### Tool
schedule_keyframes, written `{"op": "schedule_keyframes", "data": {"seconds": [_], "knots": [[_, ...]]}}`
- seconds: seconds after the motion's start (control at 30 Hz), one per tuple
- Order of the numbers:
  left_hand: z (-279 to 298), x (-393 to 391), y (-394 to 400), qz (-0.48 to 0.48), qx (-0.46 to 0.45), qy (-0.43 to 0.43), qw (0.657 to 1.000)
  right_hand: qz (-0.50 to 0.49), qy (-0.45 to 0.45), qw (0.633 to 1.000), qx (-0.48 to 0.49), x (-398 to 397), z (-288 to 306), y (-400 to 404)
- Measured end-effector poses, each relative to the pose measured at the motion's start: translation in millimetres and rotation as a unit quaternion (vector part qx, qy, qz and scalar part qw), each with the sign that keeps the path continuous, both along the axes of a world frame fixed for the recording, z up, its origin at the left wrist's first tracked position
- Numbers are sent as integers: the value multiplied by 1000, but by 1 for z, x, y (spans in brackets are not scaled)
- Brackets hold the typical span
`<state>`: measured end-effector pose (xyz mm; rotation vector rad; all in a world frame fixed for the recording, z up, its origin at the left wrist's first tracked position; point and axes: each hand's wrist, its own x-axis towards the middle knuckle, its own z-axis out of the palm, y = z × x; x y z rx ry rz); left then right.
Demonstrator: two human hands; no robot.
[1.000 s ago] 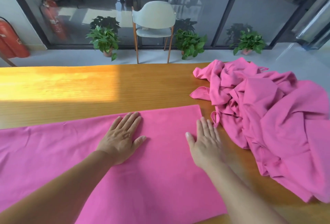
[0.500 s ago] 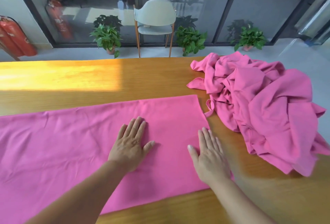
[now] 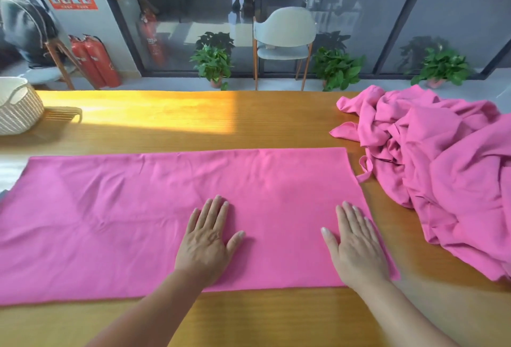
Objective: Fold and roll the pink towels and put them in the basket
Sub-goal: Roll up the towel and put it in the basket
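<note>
At the far left of the wooden table (image 3: pixel 171 131) stands the white woven basket (image 3: pixel 19 109), well apart from the work; it looks empty from here, though its inside is mostly hidden. The spread pink towel (image 3: pixel 124 216) lies flat across the near half of the table, its left end running out of view past the table's edge; that overhang is the first risk, since its hanging weight could drag the cloth askew once rolling begins. The left hand (image 3: pixel 207 241) lies flat, fingers extended, palm down on the towel, holding nothing; the right hand (image 3: pixel 356 247) lies the same way, open and pressing near the towel's right edge. Faint creases cross the cloth left of the hands; rolled in, they would likely give a lumpy, loose roll. To the right sits the heap of pink towels (image 3: pixel 442 170), just beside the flat one, a loose loop (image 3: pixel 365 168) reaching toward its corner; that loop could catch and get pulled along.

As for writing: a red notice on the wall at upper left and a sign on the glass are too blurred to read; the digits "03" show on the glass at top centre.
</note>
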<state>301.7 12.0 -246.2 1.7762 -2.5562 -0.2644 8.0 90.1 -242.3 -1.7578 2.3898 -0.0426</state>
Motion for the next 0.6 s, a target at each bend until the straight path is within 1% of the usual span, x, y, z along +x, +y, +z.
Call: {"op": "schedule_keyframes", "data": {"seconds": [0.07,0.17,0.27,0.33,0.43,0.53,0.6], "knots": [[4,2,3,11,1,23,1000,16,-8,999,-39,28,5,-14],[3,-2,4,23,2,55,998,97,-80,986,-106,103,9,-50],[-1,9,3,46,-1,49,998,150,-126,975,-106,175,7,-75],[-6,30,0,52,-9,32,998,165,-109,977,-84,199,1,-77],[-12,76,-4,86,-17,31,996,167,-62,982,-64,203,-7,-71],[-15,145,-9,166,-29,0,986,169,-38,984,-45,200,-9,-68],[-13,196,-10,247,-28,-15,968,157,-30,986,-35,200,-6,-67]]}}
